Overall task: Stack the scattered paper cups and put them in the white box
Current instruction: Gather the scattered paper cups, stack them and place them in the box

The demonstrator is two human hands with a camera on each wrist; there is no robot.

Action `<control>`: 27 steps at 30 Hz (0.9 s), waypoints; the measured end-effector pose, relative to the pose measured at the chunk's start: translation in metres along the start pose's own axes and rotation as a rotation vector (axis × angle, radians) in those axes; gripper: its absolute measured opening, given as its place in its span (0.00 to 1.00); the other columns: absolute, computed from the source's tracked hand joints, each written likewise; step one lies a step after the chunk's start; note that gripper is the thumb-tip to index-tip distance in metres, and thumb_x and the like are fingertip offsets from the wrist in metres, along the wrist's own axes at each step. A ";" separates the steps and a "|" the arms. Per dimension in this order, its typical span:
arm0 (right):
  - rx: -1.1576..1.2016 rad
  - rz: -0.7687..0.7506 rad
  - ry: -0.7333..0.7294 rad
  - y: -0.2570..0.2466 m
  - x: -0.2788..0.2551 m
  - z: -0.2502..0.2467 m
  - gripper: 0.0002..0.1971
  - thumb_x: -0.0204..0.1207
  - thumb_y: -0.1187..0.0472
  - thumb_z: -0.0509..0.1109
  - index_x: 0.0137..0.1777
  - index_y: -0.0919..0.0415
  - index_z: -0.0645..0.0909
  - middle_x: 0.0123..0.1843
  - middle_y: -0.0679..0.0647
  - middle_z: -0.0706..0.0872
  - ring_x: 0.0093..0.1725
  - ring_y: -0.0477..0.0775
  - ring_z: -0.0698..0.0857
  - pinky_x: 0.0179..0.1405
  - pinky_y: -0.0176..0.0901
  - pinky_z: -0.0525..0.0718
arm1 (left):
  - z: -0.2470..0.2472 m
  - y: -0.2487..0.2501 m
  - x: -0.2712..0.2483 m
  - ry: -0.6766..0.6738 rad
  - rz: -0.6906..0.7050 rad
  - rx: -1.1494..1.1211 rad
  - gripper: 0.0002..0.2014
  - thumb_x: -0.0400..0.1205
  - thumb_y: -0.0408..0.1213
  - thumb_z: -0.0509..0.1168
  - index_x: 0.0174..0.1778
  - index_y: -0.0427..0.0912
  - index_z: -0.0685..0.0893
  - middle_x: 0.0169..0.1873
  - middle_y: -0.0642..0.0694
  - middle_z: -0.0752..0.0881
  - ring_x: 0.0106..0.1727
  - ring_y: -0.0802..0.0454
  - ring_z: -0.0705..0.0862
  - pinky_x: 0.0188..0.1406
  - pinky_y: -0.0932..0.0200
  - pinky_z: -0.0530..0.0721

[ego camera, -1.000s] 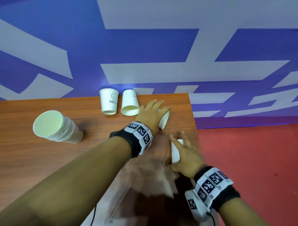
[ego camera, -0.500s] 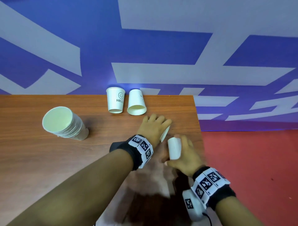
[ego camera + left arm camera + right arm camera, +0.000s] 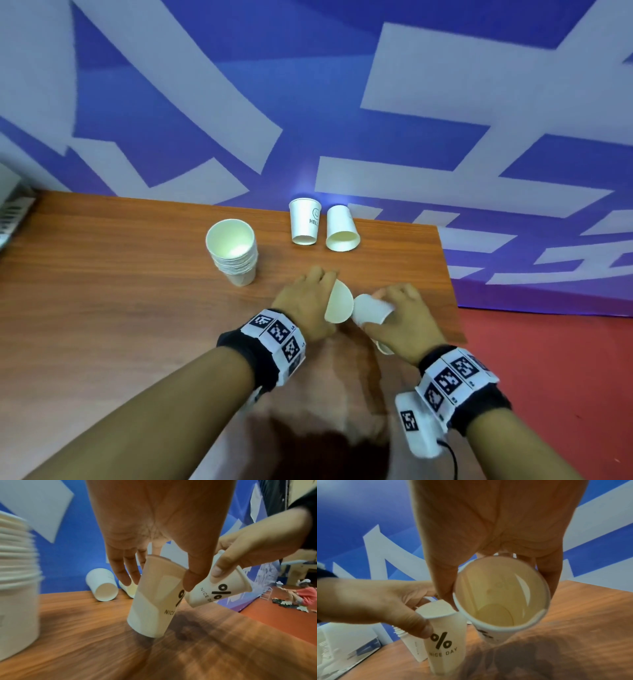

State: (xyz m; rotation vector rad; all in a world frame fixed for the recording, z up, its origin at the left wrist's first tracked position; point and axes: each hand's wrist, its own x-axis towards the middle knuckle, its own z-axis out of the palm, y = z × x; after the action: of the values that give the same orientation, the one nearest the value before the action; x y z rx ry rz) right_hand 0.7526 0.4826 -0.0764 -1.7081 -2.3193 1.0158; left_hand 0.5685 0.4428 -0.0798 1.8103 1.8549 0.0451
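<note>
- the left hand (image 3: pixel 306 305) holds a paper cup (image 3: pixel 338 302) by its upper wall, thumb on one side and fingers curled round the other; the cup stands tilted, its base on or just above the wooden table (image 3: pixel 120 291), and its mouth leans toward the right hand.
- the left wrist view shows the same cup (image 3: pixel 154 601) under the palm, printed with a percent sign and "nice".
- the right hand (image 3: pixel 406 322) pinches a second cup (image 3: pixel 371 310) between thumb and fingers, tipped on a slant just beside the first cup's rim; the two cups look to be touching or nearly so, and i cannot tell which.
- in the right wrist view the second cup (image 3: pixel 502 595) hangs below the palm with its open mouth facing the camera, and the first cup stands just left of it.
- a tall stack of cups (image 3: pixel 234 251) stands upright on the table, left of and beyond both hands.
- two loose cups lie on their sides near the far edge: one with a smiley print (image 3: pixel 305 222), one plain (image 3: pixel 340 228), side by side.
- the white box is at the far left in the right wrist view, too blurred to describe.
</note>
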 end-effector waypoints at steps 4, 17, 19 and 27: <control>-0.041 -0.012 0.022 -0.053 -0.017 0.020 0.20 0.65 0.54 0.78 0.57 0.52 0.80 0.57 0.49 0.71 0.56 0.49 0.75 0.57 0.37 0.72 | -0.019 -0.047 -0.047 0.000 -0.007 0.001 0.40 0.69 0.46 0.73 0.74 0.45 0.62 0.65 0.46 0.65 0.61 0.43 0.77 0.53 0.50 0.81; -0.049 -0.068 0.057 -0.248 -0.059 0.110 0.15 0.72 0.50 0.72 0.52 0.51 0.70 0.54 0.53 0.71 0.51 0.55 0.76 0.56 0.47 0.75 | -0.107 -0.214 -0.190 0.152 -0.027 -0.082 0.41 0.69 0.56 0.72 0.76 0.53 0.61 0.63 0.48 0.66 0.64 0.46 0.69 0.58 0.50 0.78; -0.092 -0.056 0.032 -0.266 -0.062 0.116 0.18 0.71 0.46 0.73 0.53 0.51 0.71 0.56 0.52 0.69 0.55 0.56 0.75 0.62 0.48 0.75 | -0.115 -0.229 -0.201 0.163 -0.044 -0.090 0.39 0.69 0.54 0.72 0.75 0.51 0.63 0.64 0.48 0.65 0.65 0.46 0.70 0.59 0.49 0.78; -0.106 -0.115 -0.052 -0.298 -0.059 0.147 0.27 0.60 0.52 0.80 0.57 0.50 0.72 0.60 0.51 0.63 0.61 0.57 0.73 0.66 0.46 0.74 | -0.117 -0.263 -0.235 0.211 -0.093 -0.093 0.41 0.71 0.47 0.72 0.78 0.51 0.59 0.69 0.51 0.66 0.67 0.47 0.69 0.62 0.53 0.76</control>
State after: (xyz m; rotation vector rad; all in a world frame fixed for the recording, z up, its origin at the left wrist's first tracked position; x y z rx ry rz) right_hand 0.4663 0.3180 -0.0073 -1.5788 -2.5132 0.9436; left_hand 0.2694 0.2378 0.0010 1.7085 2.0440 0.2943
